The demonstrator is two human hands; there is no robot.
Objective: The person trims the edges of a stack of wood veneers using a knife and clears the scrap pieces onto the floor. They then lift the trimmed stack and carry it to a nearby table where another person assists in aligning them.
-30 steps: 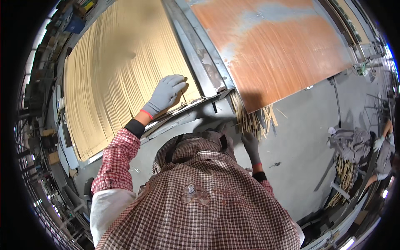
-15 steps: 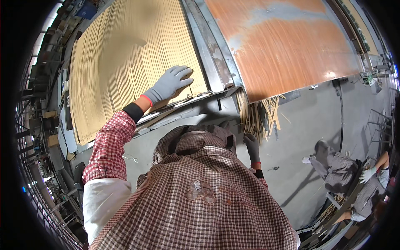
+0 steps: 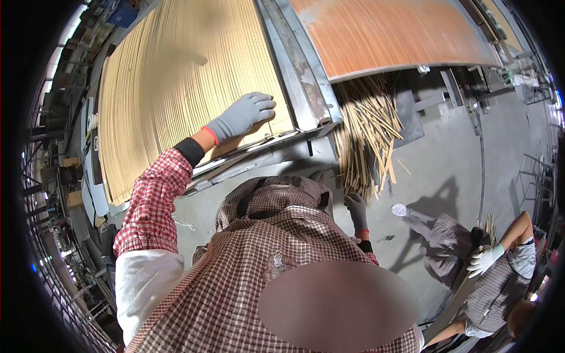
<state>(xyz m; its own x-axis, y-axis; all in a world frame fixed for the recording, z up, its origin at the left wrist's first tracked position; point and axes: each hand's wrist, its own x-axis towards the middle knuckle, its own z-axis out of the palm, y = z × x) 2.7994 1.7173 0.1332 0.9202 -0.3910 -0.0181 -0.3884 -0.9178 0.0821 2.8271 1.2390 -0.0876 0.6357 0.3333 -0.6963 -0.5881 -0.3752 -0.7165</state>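
My left hand (image 3: 246, 114), in a grey glove, lies on the near right part of a tan surface of narrow, closely set ridges (image 3: 194, 76). Its fingers are close together and slightly bent, with nothing visible in them. Low at my right side hangs my right hand (image 3: 356, 210), in a darker grey glove. The fingers there are loosely curled, and I see nothing held. Just beyond it is a heap of thin wooden-looking strips (image 3: 368, 132). A wide orange-brown sheet (image 3: 388, 41) lies past the strips, right of a metal rail (image 3: 297, 65).
At the lower right another person (image 3: 488, 276) in a checked apron and white gloves bends beside a long board. A dark flat plate (image 3: 409, 120) lies by the strips. Metal framework (image 3: 453, 88) shows under the sheet's near edge. A cable (image 3: 482, 165) runs along the grey floor.
The orange-brown sheet has shifted away from me, exposing more of the strips and framework. My left fingers have drawn together. The other person has moved leftward; my right hand has barely moved.
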